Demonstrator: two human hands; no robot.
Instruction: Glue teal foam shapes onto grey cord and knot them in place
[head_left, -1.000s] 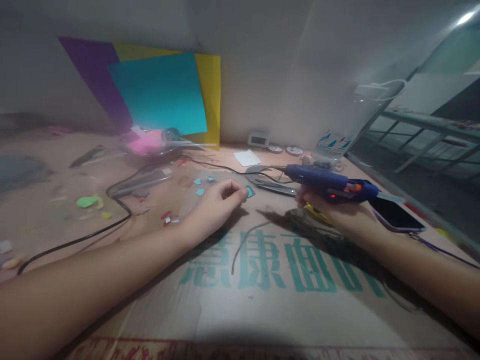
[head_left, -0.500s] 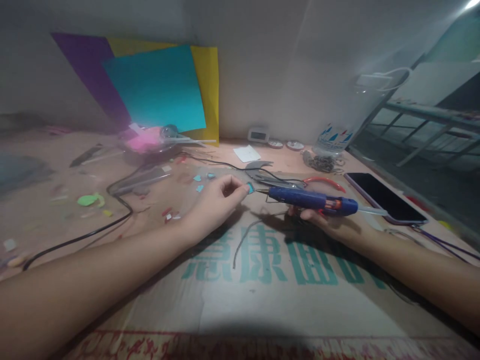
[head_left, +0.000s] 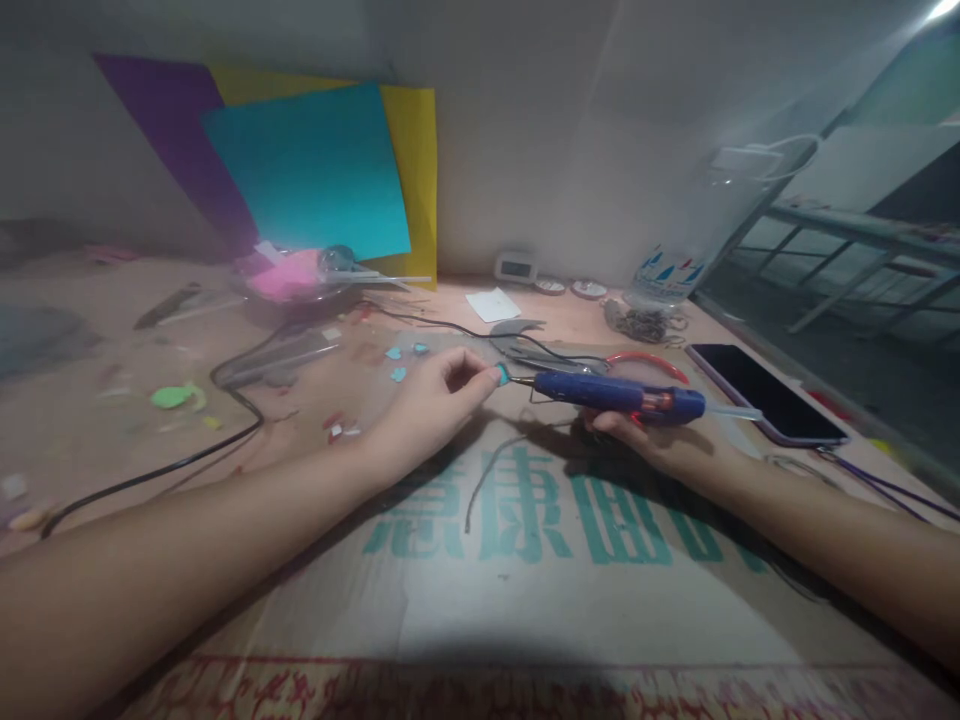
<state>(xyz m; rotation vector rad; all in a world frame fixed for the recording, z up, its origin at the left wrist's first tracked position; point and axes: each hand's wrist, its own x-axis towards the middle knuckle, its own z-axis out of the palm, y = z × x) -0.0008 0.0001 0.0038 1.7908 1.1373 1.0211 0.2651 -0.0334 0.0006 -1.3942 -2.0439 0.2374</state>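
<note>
Between the thumb and finger of my left hand a small teal paper piece is pinched. My right hand is wrapped around a blue hot glue gun, held sideways with its metal nozzle pointing left. The nozzle tip is at the teal piece and seems to touch it. A clear glue stick sticks out of the back of the gun. Below the gun, a thin grey cord curves over the printed cardboard. Several small blue paper pieces lie just beyond my left hand.
Red-handled scissors lie behind the gun. A phone rests at the right, near a clear plastic cup. A black cable winds across the left side. Coloured sheets lean against the wall.
The glue gun has shifted slightly left, its nozzle now closer against the teal piece. My left hand keeps its pinch in nearly the same place.
</note>
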